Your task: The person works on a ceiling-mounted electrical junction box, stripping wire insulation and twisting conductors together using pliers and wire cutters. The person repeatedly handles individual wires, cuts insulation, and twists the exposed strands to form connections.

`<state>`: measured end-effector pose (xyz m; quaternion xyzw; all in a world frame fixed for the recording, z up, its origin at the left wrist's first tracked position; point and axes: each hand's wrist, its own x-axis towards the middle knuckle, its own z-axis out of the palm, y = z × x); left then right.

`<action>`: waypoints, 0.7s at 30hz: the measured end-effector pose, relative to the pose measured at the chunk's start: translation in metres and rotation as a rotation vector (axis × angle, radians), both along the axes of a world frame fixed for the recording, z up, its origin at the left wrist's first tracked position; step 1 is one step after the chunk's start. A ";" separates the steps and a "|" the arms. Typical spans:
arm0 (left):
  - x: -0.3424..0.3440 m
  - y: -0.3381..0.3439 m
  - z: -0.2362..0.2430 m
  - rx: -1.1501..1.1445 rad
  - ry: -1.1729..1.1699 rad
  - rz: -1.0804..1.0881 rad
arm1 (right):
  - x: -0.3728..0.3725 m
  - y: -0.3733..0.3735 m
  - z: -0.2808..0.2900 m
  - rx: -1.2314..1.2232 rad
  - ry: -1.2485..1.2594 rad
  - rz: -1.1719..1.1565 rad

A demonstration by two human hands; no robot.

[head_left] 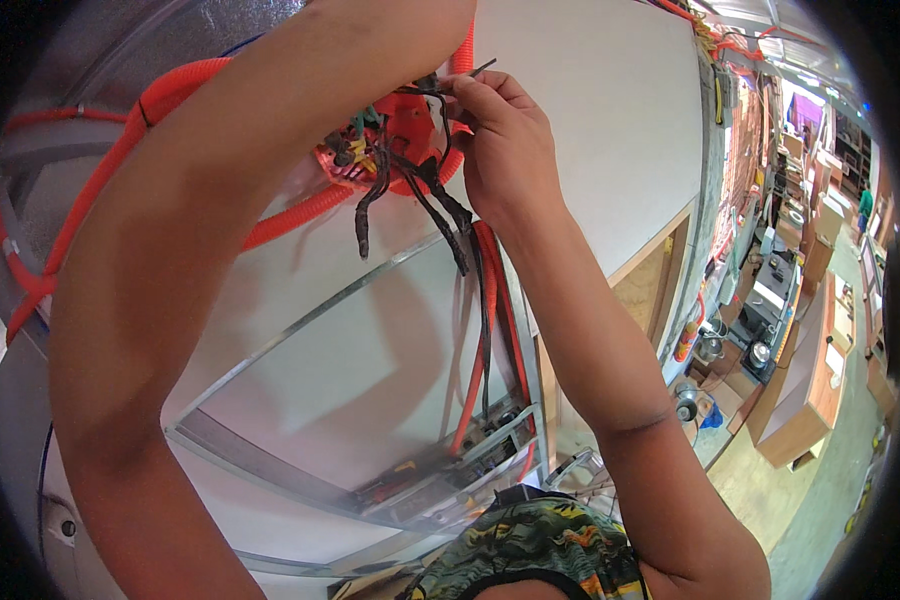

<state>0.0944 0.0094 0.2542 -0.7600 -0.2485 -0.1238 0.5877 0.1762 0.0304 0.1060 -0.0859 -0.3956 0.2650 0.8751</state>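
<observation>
While our right hand (505, 140) pinches a thin black wire (448, 92) between closed fingertips at the orange box (390, 130), our left forearm (220, 200) rises across the view and its hand is hidden, so we cannot tell its grip. We judge the risks plain: the wire could slip from so fine a pinch, a tug could pull other dark wires (410, 190) loose from the box, and the dangling ends could snag our wrist. Orange conduit (120, 140) loops out from the box along a pale panel (590, 100) with metal framing (310, 320). Far below on the right lies a workshop floor (810, 500) with benches (800, 400) and cluttered gear
</observation>
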 end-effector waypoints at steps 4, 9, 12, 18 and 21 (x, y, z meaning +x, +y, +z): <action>0.018 -0.001 0.003 -0.123 0.031 0.111 | -0.002 0.004 -0.004 0.066 -0.007 -0.039; 0.029 0.006 0.006 -0.203 0.134 0.142 | -0.004 0.006 -0.012 0.045 -0.127 -0.183; 0.023 0.005 0.009 -0.239 0.123 0.148 | -0.002 0.008 -0.011 0.157 -0.152 -0.193; -0.012 -0.019 -0.005 -0.075 0.193 -0.034 | 0.005 0.007 -0.013 -0.083 -0.220 -0.276; -0.025 -0.035 -0.012 -0.044 0.317 0.028 | 0.007 0.001 -0.012 -0.180 -0.220 -0.228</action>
